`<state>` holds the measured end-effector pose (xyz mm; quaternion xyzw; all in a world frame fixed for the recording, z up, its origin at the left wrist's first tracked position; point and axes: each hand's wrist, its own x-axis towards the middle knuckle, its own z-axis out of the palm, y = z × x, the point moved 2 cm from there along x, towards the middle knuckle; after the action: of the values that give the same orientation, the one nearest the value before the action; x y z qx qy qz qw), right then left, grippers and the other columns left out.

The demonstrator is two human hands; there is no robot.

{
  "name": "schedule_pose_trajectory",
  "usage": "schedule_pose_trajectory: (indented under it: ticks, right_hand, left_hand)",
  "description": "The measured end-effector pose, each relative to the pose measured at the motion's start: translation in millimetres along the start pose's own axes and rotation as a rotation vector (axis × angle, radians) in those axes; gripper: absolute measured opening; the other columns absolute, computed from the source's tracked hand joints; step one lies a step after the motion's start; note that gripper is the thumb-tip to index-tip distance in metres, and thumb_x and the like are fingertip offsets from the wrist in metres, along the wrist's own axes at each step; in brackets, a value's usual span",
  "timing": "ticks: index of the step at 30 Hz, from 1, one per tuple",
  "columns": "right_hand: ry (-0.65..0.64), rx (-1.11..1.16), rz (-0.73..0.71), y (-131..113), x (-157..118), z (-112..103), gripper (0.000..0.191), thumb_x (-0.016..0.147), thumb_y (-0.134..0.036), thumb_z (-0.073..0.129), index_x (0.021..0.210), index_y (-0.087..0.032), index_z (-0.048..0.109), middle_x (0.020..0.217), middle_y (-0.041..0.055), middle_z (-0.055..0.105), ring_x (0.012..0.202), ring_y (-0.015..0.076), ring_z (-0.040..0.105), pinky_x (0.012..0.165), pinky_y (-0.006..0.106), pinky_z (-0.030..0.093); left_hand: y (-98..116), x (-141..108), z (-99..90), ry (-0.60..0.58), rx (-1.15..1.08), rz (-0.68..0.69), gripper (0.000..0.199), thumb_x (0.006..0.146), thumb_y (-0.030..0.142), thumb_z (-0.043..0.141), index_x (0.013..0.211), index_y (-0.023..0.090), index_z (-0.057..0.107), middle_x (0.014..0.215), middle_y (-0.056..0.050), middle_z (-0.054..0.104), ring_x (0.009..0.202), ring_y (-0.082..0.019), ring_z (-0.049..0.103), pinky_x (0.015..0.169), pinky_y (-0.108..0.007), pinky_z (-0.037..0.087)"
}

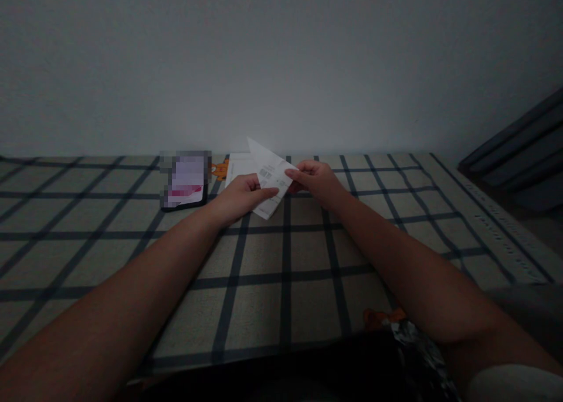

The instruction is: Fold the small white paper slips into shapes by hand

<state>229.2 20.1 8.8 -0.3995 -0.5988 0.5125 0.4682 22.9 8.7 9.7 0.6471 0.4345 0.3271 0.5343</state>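
Note:
A folded sheet of white paper (269,169) with small print on it is held up over the checked cloth, one pointed corner rising to the upper left. My left hand (241,198) grips its lower left part, thumb lying across the front. At its right corner my right hand (311,178) pinches the paper between thumb and fingers. Behind the paper and my left hand lies another white sheet (237,163), partly hidden.
A phone (188,178) with a lit screen is left of my hands. An orange bear print (221,169) shows beside it. The checked cloth (259,290) reaches back to a pale wall (272,62). Dark folded fabric (523,162) hangs at the right.

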Motion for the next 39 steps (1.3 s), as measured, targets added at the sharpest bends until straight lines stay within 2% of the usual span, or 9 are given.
schedule_pose_trajectory:
  ticks: [3, 8, 16, 25, 31, 35, 39]
  right_hand:
    - [0.001, -0.066, -0.019, -2.4, -1.6, 0.1, 0.044, 0.076, -0.058, 0.083, 0.082, -0.016, 0.07, 0.075, 0.0039, 0.075, 0.067, 0.0136, 0.069, 0.064, 0.027, 0.059]
    - [0.004, -0.115, -0.05, -4.3, -3.3, 0.6, 0.041, 0.08, -0.055, 0.081, 0.082, -0.015, 0.072, 0.071, 0.0029, 0.074, 0.064, 0.0123, 0.068, 0.062, 0.025, 0.056]
    - [-0.07, 0.165, 0.011, 1.1, 1.8, 2.0, 0.042, 0.076, -0.052, 0.085, 0.093, -0.016, 0.075, 0.079, 0.0018, 0.075, 0.067, 0.0111, 0.07, 0.069, 0.026, 0.061]
    - [-0.003, 0.137, 0.011, -1.6, -0.4, 2.9, 0.036, 0.076, -0.049, 0.085, 0.083, -0.016, 0.071, 0.071, 0.0012, 0.072, 0.064, 0.0115, 0.069, 0.066, 0.026, 0.06]
    - [-0.051, 0.183, 0.061, -1.0, 1.9, 2.3, 0.042, 0.077, -0.057, 0.081, 0.082, -0.016, 0.071, 0.076, 0.0026, 0.074, 0.064, 0.0119, 0.069, 0.064, 0.025, 0.06]
    - [-0.11, 0.111, 0.082, 2.5, 2.1, 1.7, 0.038, 0.078, -0.052, 0.084, 0.083, -0.017, 0.073, 0.078, 0.0035, 0.076, 0.07, 0.0129, 0.072, 0.07, 0.026, 0.061]
    - [-0.136, 0.06, 0.035, 3.9, 1.5, 1.2, 0.033, 0.082, -0.049, 0.082, 0.085, -0.017, 0.073, 0.08, 0.0041, 0.077, 0.072, 0.0134, 0.073, 0.074, 0.027, 0.062]
  left_hand:
    - [0.6, -0.1, -0.1, 0.024, -0.001, 0.004, 0.032, 0.077, 0.039, 0.081, 0.099, 0.017, 0.078, 0.097, -0.008, 0.081, 0.076, -0.02, 0.072, 0.069, -0.03, 0.055]
    - [1.8, -0.4, -1.3, 0.052, 0.08, 0.018, 0.033, 0.077, 0.044, 0.081, 0.095, 0.016, 0.08, 0.102, -0.011, 0.082, 0.082, -0.023, 0.073, 0.071, -0.032, 0.056]
    - [-1.9, 1.1, -3.6, 0.143, 0.085, 0.044, 0.039, 0.075, 0.049, 0.082, 0.097, 0.016, 0.081, 0.096, -0.011, 0.082, 0.075, -0.023, 0.073, 0.065, -0.032, 0.055]
    - [2.8, -0.2, -4.5, 0.098, 0.122, 0.07, 0.03, 0.077, 0.043, 0.081, 0.093, 0.017, 0.082, 0.096, -0.009, 0.082, 0.075, -0.02, 0.072, 0.064, -0.029, 0.053]
    - [-2.9, 2.5, -4.8, 0.134, 0.102, 0.078, 0.032, 0.076, 0.045, 0.082, 0.091, 0.017, 0.082, 0.093, -0.01, 0.082, 0.073, -0.022, 0.073, 0.063, -0.03, 0.055]
    - [-7.7, 5.2, -7.5, 0.173, 0.093, 0.109, 0.039, 0.074, 0.05, 0.084, 0.095, 0.017, 0.082, 0.097, -0.012, 0.082, 0.078, -0.025, 0.075, 0.066, -0.033, 0.057]
    - [-8.6, 5.6, -8.5, 0.177, 0.11, 0.112, 0.04, 0.074, 0.052, 0.084, 0.094, 0.017, 0.082, 0.098, -0.013, 0.082, 0.079, -0.026, 0.075, 0.067, -0.034, 0.057]
